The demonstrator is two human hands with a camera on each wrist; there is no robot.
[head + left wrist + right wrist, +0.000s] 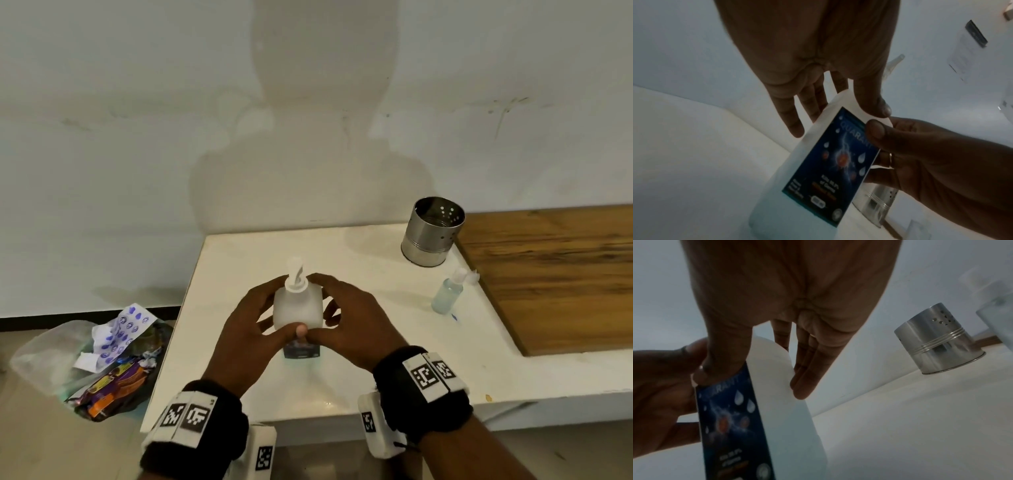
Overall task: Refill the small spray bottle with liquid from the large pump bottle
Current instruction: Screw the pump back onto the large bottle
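The large pump bottle (298, 308), frosted white with a dark blue label (830, 164), stands upright on the white counter (376, 342) in the middle. My left hand (255, 325) holds its left side, thumb across the front. From the other side my right hand (347, 320) grips it, thumb beside the left thumb and fingers laid along the right wall (807, 381). The pump head (295, 270) is on the bottle. The small spray bottle (447, 296), clear with pale blue liquid and a white top, stands alone to the right, touched by neither hand.
A perforated steel cup (433, 231) stands at the counter's back right. A wooden board (555, 274) adjoins the counter on the right, close behind the spray bottle. A plastic bag of wrappers (102, 359) lies on the floor to the left. A wall runs behind.
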